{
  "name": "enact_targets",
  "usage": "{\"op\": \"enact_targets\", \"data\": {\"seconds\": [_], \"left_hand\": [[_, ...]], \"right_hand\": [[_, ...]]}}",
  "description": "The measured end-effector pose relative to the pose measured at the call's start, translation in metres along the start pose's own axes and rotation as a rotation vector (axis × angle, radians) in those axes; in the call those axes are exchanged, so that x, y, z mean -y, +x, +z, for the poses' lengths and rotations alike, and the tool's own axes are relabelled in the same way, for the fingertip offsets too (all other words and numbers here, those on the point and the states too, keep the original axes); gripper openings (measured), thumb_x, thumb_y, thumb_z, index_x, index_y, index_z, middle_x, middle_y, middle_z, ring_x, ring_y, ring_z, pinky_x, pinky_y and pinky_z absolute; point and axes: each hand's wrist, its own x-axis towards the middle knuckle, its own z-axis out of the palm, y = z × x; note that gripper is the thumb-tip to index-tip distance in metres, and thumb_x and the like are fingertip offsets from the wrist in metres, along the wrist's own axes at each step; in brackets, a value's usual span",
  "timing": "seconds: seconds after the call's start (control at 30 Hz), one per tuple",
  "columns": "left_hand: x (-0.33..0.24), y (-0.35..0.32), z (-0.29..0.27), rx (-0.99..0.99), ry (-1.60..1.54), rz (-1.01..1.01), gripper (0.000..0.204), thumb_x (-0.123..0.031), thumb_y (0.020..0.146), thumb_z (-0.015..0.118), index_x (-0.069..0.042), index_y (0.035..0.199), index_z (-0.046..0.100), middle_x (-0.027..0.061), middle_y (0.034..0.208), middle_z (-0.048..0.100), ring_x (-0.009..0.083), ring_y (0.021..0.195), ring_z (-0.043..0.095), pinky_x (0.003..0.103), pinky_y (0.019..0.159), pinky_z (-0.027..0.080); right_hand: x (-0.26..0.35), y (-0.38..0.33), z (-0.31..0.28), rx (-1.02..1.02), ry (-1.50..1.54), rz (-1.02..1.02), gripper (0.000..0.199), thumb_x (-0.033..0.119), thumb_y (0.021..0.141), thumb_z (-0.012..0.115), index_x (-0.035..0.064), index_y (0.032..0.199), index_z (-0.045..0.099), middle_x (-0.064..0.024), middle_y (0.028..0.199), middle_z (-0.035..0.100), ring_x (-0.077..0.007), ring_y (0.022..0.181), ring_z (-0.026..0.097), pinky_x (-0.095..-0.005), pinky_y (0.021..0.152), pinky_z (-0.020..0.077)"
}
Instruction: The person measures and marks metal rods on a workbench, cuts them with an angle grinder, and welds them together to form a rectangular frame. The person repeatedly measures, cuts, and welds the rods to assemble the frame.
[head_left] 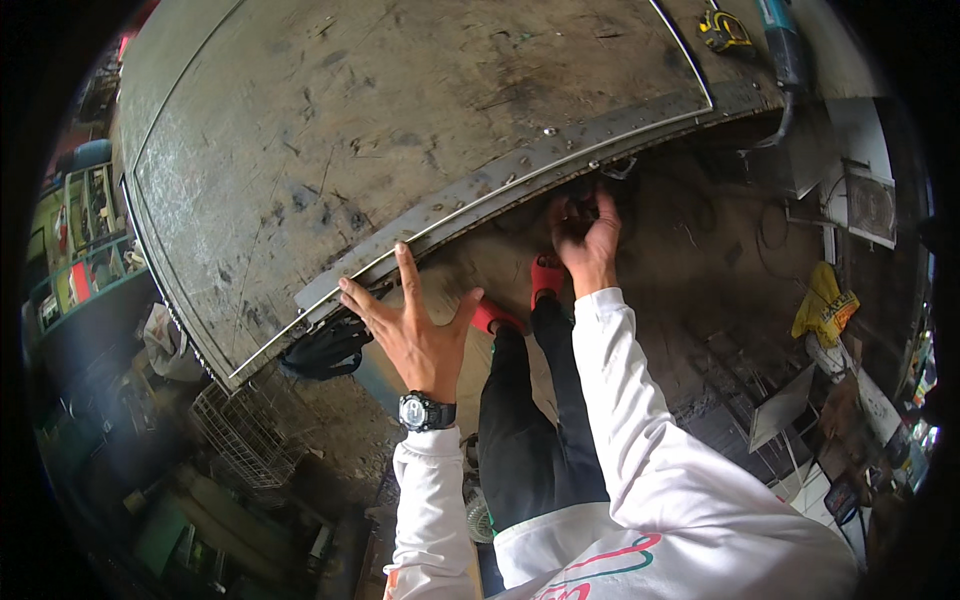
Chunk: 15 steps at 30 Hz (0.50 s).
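A thin pale metal rod frame [520,182], bent into a large rectangle, lies on the worn workbench top [400,110]. Its near side runs along a flat grey steel strip [440,207] at the bench's front edge. My left hand [418,345], a watch on its wrist, is open with fingers spread; two fingertips press on the rod and strip near the left end. Below the edge, right of the middle, my right hand [588,243] has its fingers curled upward around something dark, which I cannot make out. A small metal piece [620,170] hangs by the edge beside it.
A tape measure [724,32] and a blue-and-black power tool [783,45] with a cable lie at the far right of the bench. A black bag [328,350] and a wire basket [243,437] are at lower left. A yellow bag [823,303] hangs at right.
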Motion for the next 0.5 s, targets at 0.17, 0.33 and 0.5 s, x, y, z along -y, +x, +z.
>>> {"op": "enact_targets", "data": {"seconds": [0.17, 0.33, 0.5], "left_hand": [[-0.002, 0.000, -0.001, 0.004, -0.010, -0.007, 0.115, -0.054, 0.072, 0.094, -0.036, 0.167, 0.033, 0.0400, 0.169, 0.001, 0.0603, 0.157, 0.004, 0.064, 0.127, 0.020], [-0.002, 0.002, -0.004, 0.025, -0.027, -0.008, 0.112, -0.055, 0.075, 0.092, -0.036, 0.168, 0.032, 0.0398, 0.169, 0.000, 0.0618, 0.157, 0.003, 0.065, 0.126, 0.023], [-0.008, 0.006, 0.002, 0.012, -0.037, 0.034, 0.113, -0.056, 0.072, 0.093, -0.033, 0.167, 0.035, 0.0443, 0.166, 0.004, 0.0648, 0.154, 0.009, 0.069, 0.122, 0.026]], "right_hand": [[-0.001, -0.008, 0.017, 0.250, -0.044, -0.221, 0.025, 0.016, 0.090, 0.084, 0.0082, 0.109, 0.072, -0.0047, 0.111, 0.075, -0.0231, 0.112, 0.069, -0.0432, 0.113, 0.0542], [-0.009, 0.002, 0.010, 0.260, 0.034, -0.313, 0.027, 0.008, 0.087, 0.084, 0.0086, 0.111, 0.071, -0.0059, 0.119, 0.075, -0.0226, 0.118, 0.068, -0.0425, 0.117, 0.0524], [-0.035, -0.017, 0.001, 0.114, 0.016, -0.416, 0.021, 0.000, 0.094, 0.073, 0.0067, 0.114, 0.069, -0.0069, 0.113, 0.073, -0.0249, 0.112, 0.069, -0.0448, 0.114, 0.0539]]}}
